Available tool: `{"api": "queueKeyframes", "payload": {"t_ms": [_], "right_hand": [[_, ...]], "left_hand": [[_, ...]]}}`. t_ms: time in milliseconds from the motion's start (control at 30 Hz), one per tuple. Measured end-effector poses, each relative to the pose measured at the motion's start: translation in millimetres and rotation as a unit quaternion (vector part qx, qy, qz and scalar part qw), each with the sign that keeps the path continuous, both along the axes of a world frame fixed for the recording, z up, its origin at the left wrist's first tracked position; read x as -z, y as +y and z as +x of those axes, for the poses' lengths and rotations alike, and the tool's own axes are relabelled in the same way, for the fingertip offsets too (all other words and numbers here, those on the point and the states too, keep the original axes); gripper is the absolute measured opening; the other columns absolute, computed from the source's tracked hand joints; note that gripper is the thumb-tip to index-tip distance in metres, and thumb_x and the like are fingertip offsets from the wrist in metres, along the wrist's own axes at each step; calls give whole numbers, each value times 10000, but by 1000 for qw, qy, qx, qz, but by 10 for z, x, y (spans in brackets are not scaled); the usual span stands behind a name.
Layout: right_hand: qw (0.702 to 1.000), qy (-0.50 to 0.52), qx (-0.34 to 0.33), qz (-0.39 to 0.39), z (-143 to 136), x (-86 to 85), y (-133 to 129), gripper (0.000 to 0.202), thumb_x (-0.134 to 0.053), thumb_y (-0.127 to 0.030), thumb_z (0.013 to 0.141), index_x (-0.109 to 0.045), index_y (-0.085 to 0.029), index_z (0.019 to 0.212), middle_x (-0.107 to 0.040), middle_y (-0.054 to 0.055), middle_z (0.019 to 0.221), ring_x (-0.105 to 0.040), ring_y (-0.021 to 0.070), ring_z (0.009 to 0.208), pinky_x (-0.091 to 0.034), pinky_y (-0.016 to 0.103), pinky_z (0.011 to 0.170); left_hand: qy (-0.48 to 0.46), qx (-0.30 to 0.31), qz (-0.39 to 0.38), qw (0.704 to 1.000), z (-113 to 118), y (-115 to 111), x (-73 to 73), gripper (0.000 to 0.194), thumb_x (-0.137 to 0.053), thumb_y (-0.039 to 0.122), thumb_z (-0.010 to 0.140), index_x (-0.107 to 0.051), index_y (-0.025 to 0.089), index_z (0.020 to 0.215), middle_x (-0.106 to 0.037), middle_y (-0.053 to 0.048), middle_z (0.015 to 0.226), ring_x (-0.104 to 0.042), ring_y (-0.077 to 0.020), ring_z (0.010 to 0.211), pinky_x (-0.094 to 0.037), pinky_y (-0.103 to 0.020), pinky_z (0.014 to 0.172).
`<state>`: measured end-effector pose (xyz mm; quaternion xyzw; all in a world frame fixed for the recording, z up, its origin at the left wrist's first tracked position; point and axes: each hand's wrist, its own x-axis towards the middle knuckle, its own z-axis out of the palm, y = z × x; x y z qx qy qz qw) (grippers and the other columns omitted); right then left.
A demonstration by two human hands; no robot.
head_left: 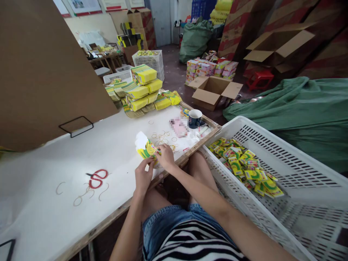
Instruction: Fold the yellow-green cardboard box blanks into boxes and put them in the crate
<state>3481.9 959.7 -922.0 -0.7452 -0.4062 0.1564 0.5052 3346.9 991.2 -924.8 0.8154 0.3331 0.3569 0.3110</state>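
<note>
Near the table's front edge, a small yellow and green printed carton (pixel 146 149) with white flaps is between my two hands. My left hand (pixel 144 174) is closed, fingers pinching its near lower edge. From the right, my right hand (pixel 165 156) grips the carton's near side, its fingertips bent over the print. Whether a smaller packet lies under those fingers, I cannot tell. Several loose rubber bands (pixel 162 136) lie just beyond the hands on the white tabletop (pixel 114 145).
Red-handled scissors (pixel 98 178) lie to the left. Stacked yellow carton bundles (pixel 143 90) stand at the back. A mug (pixel 195 119) and a pink, blurred-out object (pixel 178 127) sit near the right corner. Beside the table, a white crate (pixel 272 145) holds yellow packs (pixel 244 167).
</note>
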Motion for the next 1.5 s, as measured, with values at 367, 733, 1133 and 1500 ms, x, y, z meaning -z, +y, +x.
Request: {"api": "queueKeyframes", "payload": {"t_ms": [367, 733, 1133, 1500], "right_hand": [[934, 324, -13, 151, 84, -94, -916, 301, -711, -437, 728, -587, -195, 857, -667, 22, 741, -631, 169, 698, -522, 285, 658], [925, 362, -13, 114, 146, -238, -1305, 405, -791, -452, 646, -664, -167, 906, -691, 44, 834, -636, 183, 753, -535, 309, 705], [975, 185, 48, 110, 156, -171, -1463, 394, -688, -429, 790, -562, -187, 1075, -651, 69, 959, -609, 168, 739, -508, 272, 622], [974, 159, -142, 74, 463, -462, -1701, 319, -557, -408, 899, -584, -196, 1136, -584, -4, 703, -552, 127, 598, -457, 227, 528]], "left_hand": [[-281, 161, -459, 827, 295, -323, -135, 430, -753, 515, 692, -688, 183, 957, -741, -91, 978, -697, -247, 920, -565, -364, 812], [-241, 233, -483, 809, 470, -579, -169, 489, -770, 462, 676, -688, 139, 1034, -718, -148, 1069, -658, -314, 1030, -543, -405, 845], [-183, 207, -404, 872, 478, -746, -278, 731, -683, 294, 811, -234, 252, 1386, -693, -73, 1033, -692, -205, 900, -554, -312, 763], [-138, 340, -502, 784, 340, -735, -506, 465, -755, 257, 749, -478, 240, 1121, -719, -47, 912, -705, -211, 781, -550, -271, 645]]}}
